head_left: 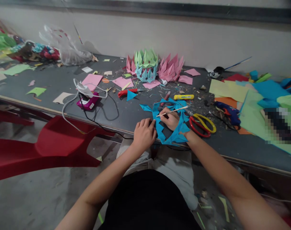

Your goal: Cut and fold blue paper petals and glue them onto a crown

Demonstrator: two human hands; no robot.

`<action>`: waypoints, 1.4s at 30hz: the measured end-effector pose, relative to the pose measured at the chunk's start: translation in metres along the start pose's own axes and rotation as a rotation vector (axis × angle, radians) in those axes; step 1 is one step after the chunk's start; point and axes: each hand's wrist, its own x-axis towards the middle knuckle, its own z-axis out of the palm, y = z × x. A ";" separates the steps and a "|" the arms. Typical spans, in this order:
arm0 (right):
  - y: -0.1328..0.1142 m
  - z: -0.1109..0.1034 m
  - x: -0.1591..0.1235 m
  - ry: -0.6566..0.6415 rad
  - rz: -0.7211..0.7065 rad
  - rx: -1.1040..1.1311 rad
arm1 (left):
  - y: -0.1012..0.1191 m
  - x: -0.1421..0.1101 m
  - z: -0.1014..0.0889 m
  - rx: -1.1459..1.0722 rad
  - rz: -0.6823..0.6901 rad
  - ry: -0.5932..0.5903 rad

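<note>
My left hand (143,132) rests at the table's front edge with fingers curled, pressing the left side of a blue folded-paper ring with pointed tips (170,123). My right hand (171,118) lies inside that ring and pinches a thin wooden stick (172,111) that points up and to the right. Both forearms reach in from below, over my lap.
Red-and-yellow scissors (202,124) lie right of the ring, a blue glue gun (228,111) and loose coloured sheets (257,102) farther right. Pink, green and blue paper crowns (151,65) stand at the back. A yellow glue stick (183,96), a red cutter (126,92), a magenta device with cables (87,101) and a red chair (54,143) are left.
</note>
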 end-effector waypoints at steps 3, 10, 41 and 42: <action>0.001 0.000 0.000 -0.034 -0.021 0.012 | 0.000 0.000 0.000 0.007 -0.002 -0.006; 0.002 0.002 0.001 0.011 -0.004 0.026 | 0.000 0.000 0.000 0.006 0.002 0.008; 0.003 0.002 0.000 -0.002 -0.019 0.057 | 0.001 0.001 0.001 0.001 -0.003 0.004; 0.004 0.002 0.001 -0.003 -0.025 0.053 | 0.001 0.001 0.001 0.002 -0.001 0.005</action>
